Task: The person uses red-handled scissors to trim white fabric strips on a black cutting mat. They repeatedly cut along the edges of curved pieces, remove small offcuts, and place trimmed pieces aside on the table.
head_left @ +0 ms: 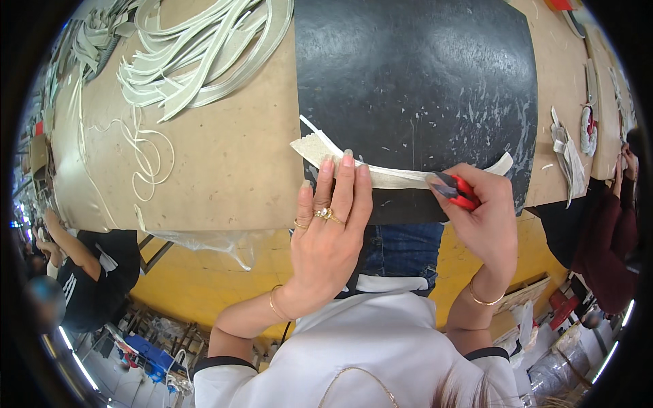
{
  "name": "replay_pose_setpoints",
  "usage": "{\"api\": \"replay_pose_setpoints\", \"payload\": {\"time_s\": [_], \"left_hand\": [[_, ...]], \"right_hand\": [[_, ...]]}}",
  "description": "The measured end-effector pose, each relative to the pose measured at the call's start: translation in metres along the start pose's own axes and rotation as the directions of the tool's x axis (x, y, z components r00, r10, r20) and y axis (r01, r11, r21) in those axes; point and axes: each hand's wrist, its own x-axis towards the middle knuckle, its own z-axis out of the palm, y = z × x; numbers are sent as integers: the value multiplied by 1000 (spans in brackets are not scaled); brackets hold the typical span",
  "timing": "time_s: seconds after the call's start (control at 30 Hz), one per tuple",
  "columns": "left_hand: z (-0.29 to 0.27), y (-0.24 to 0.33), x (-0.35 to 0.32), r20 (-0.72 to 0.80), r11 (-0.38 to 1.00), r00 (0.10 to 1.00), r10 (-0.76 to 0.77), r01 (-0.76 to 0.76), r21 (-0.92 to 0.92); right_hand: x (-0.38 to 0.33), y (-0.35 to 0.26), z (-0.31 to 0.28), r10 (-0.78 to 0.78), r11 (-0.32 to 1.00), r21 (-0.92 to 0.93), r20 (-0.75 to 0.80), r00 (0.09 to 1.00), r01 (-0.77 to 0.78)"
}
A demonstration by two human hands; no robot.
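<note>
Head view looks down on a brown counter (224, 163) with a black cutting mat (415, 81) laid on it. A pale strip (381, 177) of material lies across the near edge of the mat. The left hand (330, 224) presses flat on the strip, fingers (347, 173) stretched out and open, holding nothing. The right hand (486, 217) is closed around a red-handled cutting tool (454, 190), its dark tip touching the strip just beside the left fingertips.

Since the tool's tip works so near those fingertips, a slip along the strip could probably nick them. If the left hand's pressure eases, the strip may slide on the smooth mat and the cut wander off line. A pile of similar pale strips (197, 47) lies well apart at the far left of the counter.
</note>
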Motion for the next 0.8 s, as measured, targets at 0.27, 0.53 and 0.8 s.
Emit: {"api": "replay_pose_setpoints", "payload": {"time_s": [0.27,0.53,0.8], "left_hand": [[1,8,8,20,999,999,-34,34,-22],[-3,-30,6,-9,983,998,66,-67,-171],[4,-20,11,32,969,997,75,-65,-238]], "right_hand": [[4,7,1,-71,997,-9,-31,997,71],[-3,-16,14,-113,993,-33,4,994,113],[2,-35,29,-219,970,80,-133,967,231]]}}
